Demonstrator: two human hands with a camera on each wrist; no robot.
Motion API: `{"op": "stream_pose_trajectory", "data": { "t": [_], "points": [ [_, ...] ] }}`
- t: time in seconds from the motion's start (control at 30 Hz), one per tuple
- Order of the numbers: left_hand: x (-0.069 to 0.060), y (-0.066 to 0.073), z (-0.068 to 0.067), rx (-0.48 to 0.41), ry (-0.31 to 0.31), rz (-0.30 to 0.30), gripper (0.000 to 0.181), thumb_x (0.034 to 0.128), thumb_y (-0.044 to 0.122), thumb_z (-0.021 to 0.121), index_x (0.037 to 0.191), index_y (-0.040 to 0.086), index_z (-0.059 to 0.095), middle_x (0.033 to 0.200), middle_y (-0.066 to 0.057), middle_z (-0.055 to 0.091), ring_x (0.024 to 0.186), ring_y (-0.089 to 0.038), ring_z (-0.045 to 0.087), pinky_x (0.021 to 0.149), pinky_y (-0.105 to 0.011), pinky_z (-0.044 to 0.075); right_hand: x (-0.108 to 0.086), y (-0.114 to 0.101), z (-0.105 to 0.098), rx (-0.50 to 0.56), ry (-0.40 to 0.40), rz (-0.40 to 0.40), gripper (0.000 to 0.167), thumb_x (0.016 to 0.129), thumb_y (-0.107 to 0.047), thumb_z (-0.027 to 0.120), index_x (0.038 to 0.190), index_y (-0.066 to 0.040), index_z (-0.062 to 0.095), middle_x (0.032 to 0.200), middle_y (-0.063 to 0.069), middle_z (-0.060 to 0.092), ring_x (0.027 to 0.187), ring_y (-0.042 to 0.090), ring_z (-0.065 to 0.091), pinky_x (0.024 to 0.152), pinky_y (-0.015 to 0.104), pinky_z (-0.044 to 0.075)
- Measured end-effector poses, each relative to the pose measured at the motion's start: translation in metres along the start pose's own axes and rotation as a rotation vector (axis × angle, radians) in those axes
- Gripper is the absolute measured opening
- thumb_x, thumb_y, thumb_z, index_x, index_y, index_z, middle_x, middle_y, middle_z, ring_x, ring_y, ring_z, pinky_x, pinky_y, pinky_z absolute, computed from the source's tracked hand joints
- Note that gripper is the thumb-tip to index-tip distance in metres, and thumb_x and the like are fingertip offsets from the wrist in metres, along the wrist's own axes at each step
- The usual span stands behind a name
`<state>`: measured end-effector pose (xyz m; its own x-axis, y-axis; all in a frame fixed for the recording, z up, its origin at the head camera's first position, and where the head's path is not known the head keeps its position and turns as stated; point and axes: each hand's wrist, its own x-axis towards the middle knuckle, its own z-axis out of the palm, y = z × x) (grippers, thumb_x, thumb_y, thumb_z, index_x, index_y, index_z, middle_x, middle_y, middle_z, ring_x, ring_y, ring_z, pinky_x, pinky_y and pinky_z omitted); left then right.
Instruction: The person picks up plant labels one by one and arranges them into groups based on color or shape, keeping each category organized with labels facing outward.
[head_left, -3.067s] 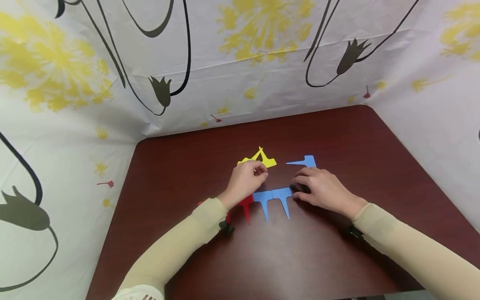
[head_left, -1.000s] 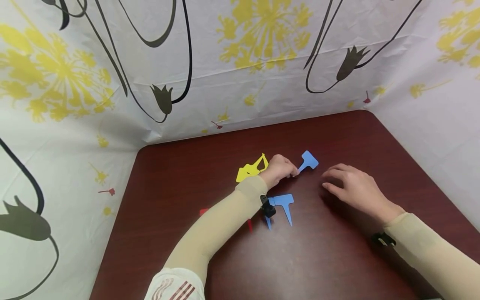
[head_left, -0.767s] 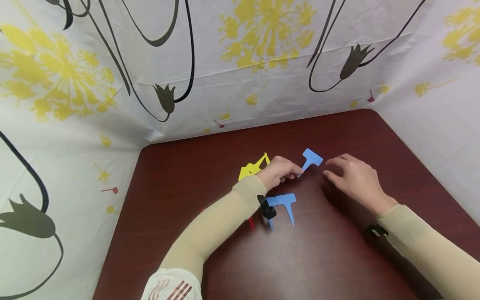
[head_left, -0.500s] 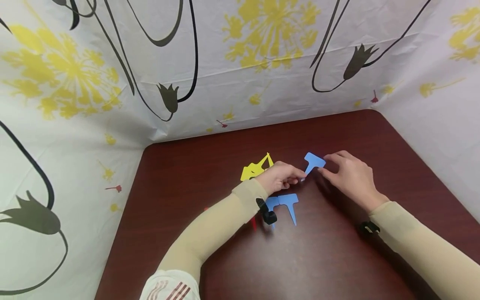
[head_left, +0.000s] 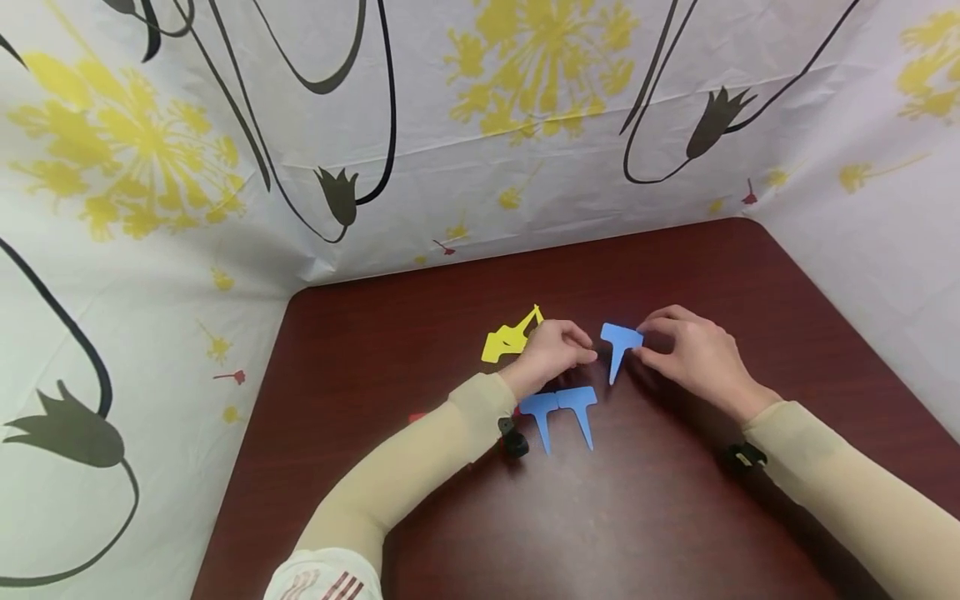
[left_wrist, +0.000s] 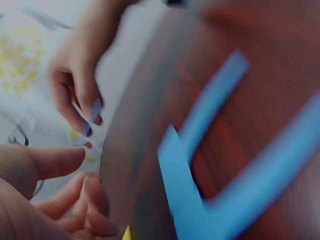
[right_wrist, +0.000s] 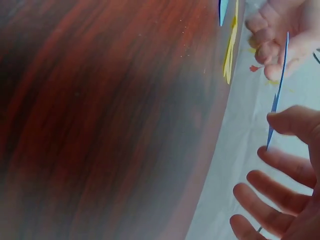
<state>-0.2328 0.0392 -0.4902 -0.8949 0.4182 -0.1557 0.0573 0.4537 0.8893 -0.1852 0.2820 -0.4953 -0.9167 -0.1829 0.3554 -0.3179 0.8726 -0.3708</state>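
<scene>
My right hand (head_left: pixel 693 358) pinches a blue T-shaped tag (head_left: pixel 621 340) by the right end of its head, stem pointing toward me. In the right wrist view the tag (right_wrist: pixel 277 95) is seen edge-on between thumb and index finger. My left hand (head_left: pixel 551 354) is just left of that tag, fingers loosely bent and holding nothing; the left wrist view shows its thumb and fingers (left_wrist: pixel 60 162) apart from the tag. Below it, two blue tags (head_left: pixel 539 403) (head_left: pixel 576 398) lie side by side, heads meeting, stems toward me.
Yellow tags (head_left: pixel 506 340) lie overlapping behind my left hand. Part of a red tag (head_left: pixel 417 417) shows beside the left sleeve, which covers the rest. The dark red table (head_left: pixel 600 525) is bordered by a white patterned cloth (head_left: pixel 480 167) at the back and sides.
My left hand has let go of the blue tag's stem and drawn back left. My right hand has taken the tag's head, and the tag has turned more upright and come nearer.
</scene>
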Motion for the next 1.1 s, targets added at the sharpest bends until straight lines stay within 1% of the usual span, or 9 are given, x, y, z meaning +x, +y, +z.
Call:
{"op": "stream_pose_trajectory", "data": {
  "t": [0.07,0.13,0.2,0.3,0.53,0.7,0.8,0.9,1.1],
  "points": [
    [-0.001,-0.002,-0.002,0.232,0.055,0.132,0.020,0.0880,0.021,0.080,0.105,0.015,0.073,0.086,0.003,0.066,0.077,-0.015,0.062,0.068,-0.028,0.049,-0.001,0.000,0.001,0.006,-0.032,-0.012,0.030,0.084,-0.034,0.082,0.109,-0.019,0.076,0.115,-0.002,0.062,0.090,0.020,0.064,0.069,0.050,0.054],
    [-0.003,-0.003,-0.002,0.425,0.079,0.236,0.028,0.0892,0.027,0.079,0.114,0.017,0.071,0.093,0.003,0.063,0.079,-0.008,0.057,0.068,-0.024,0.046,-0.003,0.000,0.001,0.011,-0.062,-0.029,0.030,0.083,-0.034,0.083,0.109,-0.021,0.076,0.116,-0.004,0.061,0.092,0.018,0.063,0.072,0.048,0.055],
    [-0.004,-0.003,-0.001,0.530,0.069,0.294,0.035,0.0896,0.031,0.078,0.120,0.017,0.070,0.099,0.003,0.062,0.080,-0.005,0.054,0.069,-0.022,0.044,-0.004,-0.001,0.001,0.013,-0.084,-0.052,0.030,0.082,-0.034,0.084,0.108,-0.022,0.076,0.117,-0.005,0.060,0.092,0.016,0.063,0.072,0.046,0.055],
    [-0.006,-0.002,0.002,0.613,0.048,0.336,0.038,0.0894,0.036,0.077,0.122,0.017,0.071,0.101,0.004,0.060,0.080,-0.003,0.052,0.066,-0.018,0.043,-0.006,-0.003,0.001,0.011,-0.102,-0.082,0.029,0.081,-0.033,0.084,0.107,-0.023,0.076,0.117,-0.005,0.060,0.092,0.015,0.063,0.072,0.043,0.054],
    [-0.009,-0.003,0.006,0.678,0.045,0.415,0.039,0.0873,0.041,0.079,0.117,0.016,0.074,0.095,0.007,0.058,0.075,-0.002,0.051,0.062,-0.016,0.041,-0.009,-0.004,-0.001,0.007,-0.115,-0.110,0.030,0.079,-0.031,0.086,0.106,-0.022,0.077,0.117,-0.005,0.061,0.091,0.014,0.063,0.069,0.040,0.054],
    [-0.013,-0.010,0.003,0.708,-0.003,0.451,0.041,0.0853,0.043,0.080,0.117,0.017,0.074,0.103,0.004,0.062,0.081,-0.003,0.051,0.067,-0.017,0.042,-0.013,-0.002,0.000,0.011,-0.173,-0.137,0.030,0.079,-0.031,0.086,0.107,-0.024,0.077,0.119,-0.004,0.061,0.094,0.014,0.062,0.071,0.040,0.053],
    [-0.016,-0.018,-0.002,0.693,-0.033,0.441,0.041,0.0849,0.042,0.081,0.117,0.017,0.075,0.107,0.004,0.065,0.087,-0.003,0.052,0.073,-0.019,0.043,-0.018,0.000,0.003,-0.004,-0.216,-0.165,0.030,0.080,-0.032,0.085,0.108,-0.024,0.077,0.120,-0.004,0.061,0.097,0.015,0.062,0.072,0.041,0.054],
    [-0.019,-0.026,-0.010,0.683,-0.036,0.414,0.036,0.0871,0.039,0.079,0.116,0.018,0.075,0.106,0.004,0.065,0.090,-0.004,0.052,0.076,-0.022,0.045,-0.021,0.003,0.007,-0.026,-0.243,-0.201,0.030,0.081,-0.032,0.084,0.109,-0.023,0.077,0.119,-0.001,0.061,0.099,0.017,0.062,0.074,0.043,0.055],
    [-0.026,-0.038,-0.028,0.672,0.012,0.332,0.030,0.0913,0.032,0.075,0.116,0.016,0.075,0.106,0.002,0.065,0.092,-0.009,0.054,0.081,-0.027,0.050,-0.024,0.003,0.010,-0.050,-0.247,-0.238,0.031,0.080,-0.031,0.085,0.109,-0.022,0.078,0.119,0.003,0.063,0.101,0.021,0.062,0.073,0.045,0.055]
  ]
}}
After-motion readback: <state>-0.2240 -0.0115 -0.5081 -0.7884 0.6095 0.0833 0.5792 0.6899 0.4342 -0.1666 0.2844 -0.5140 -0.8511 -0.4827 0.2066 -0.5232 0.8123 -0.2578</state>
